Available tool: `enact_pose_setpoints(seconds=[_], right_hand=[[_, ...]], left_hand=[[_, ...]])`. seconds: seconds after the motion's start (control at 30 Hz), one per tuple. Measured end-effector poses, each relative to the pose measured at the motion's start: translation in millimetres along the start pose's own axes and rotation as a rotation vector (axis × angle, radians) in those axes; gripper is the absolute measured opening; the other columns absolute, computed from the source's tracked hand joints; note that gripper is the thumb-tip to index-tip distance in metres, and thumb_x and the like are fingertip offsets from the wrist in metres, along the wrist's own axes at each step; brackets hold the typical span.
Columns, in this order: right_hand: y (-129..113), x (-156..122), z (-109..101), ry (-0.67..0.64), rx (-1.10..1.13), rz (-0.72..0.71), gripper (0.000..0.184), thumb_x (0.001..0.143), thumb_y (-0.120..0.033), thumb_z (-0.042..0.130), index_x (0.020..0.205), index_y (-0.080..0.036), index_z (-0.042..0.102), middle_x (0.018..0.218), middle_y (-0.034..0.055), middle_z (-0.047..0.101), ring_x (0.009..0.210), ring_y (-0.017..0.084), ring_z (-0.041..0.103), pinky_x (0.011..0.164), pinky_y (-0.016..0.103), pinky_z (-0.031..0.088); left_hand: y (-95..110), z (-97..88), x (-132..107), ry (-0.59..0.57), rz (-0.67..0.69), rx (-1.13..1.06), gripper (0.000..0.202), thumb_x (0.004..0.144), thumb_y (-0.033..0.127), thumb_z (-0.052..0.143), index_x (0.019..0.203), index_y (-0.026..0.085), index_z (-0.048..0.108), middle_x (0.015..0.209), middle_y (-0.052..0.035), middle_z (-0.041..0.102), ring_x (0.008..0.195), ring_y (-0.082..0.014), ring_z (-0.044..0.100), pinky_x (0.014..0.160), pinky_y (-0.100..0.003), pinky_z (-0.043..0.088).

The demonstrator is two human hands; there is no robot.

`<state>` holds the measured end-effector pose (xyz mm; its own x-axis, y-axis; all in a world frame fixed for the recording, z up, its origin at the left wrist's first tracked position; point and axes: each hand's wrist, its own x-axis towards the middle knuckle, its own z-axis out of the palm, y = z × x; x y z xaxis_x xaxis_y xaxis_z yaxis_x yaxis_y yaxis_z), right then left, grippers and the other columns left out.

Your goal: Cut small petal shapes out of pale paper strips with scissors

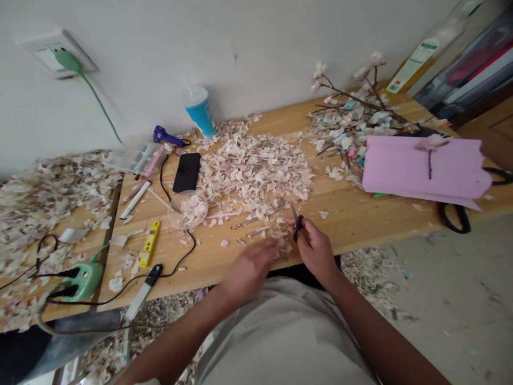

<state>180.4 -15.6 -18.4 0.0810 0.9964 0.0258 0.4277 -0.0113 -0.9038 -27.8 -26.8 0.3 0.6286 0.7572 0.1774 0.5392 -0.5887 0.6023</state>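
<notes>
On the wooden table (352,214), two hands (316,248) work one pair of scissors (297,224).

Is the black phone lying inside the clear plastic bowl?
No, the black phone lies flat on the wooden table, just behind the clear plastic bowl, which holds pale cut scraps.

Left hand (250,267) is motion-blurred; whether anything is pinched in it cannot be told. Scissors (297,224) are mostly hidden inside the right hand (315,247), only the blade tip and part of a handle being shown. Green charger (82,279) cables and the black strap (455,218) are partly hidden or cut off.
</notes>
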Motion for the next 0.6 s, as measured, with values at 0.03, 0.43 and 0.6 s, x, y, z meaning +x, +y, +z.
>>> enact_pose_setpoints(seconds=[0.03,0.43,0.6], right_hand=[[-1,0,1,0.013,0.037,-0.001,0.025,0.087,-0.026,0.043,0.106,-0.022,0.059,0.112,0.0096,0.068,0.107,0.022,0.063,0.093,0.039,0.05],[7,-28,-29,-0.316,-0.158,-0.446,0.029,0.086,-0.019,0.047,0.112,-0.027,0.057,0.122,0.0049,0.064,0.123,0.023,0.054,0.11,0.053,0.037],[4,-29,-24,-0.549,-0.482,-0.769,0.03,0.089,-0.011,0.048,0.111,-0.027,0.06,0.123,0.0,0.065,0.133,0.02,0.044,0.115,0.054,0.028]], left_hand=[[8,5.8,-6,-0.041,0.041,0.008,0.044,0.091,0.01,0.04,0.134,0.018,0.047,0.138,-0.0101,0.054,0.134,-0.0188,0.043,0.11,-0.039,0.042],[-1,21.6,-9,0.14,-0.174,0.18,0.042,0.094,0.015,0.04,0.136,0.021,0.045,0.141,-0.0107,0.051,0.141,-0.0229,0.034,0.112,-0.049,0.038],[-13,11.3,-6,0.15,-0.14,0.203,0.042,0.093,0.013,0.04,0.134,0.019,0.046,0.142,-0.0108,0.049,0.142,-0.0232,0.032,0.112,-0.049,0.037]])
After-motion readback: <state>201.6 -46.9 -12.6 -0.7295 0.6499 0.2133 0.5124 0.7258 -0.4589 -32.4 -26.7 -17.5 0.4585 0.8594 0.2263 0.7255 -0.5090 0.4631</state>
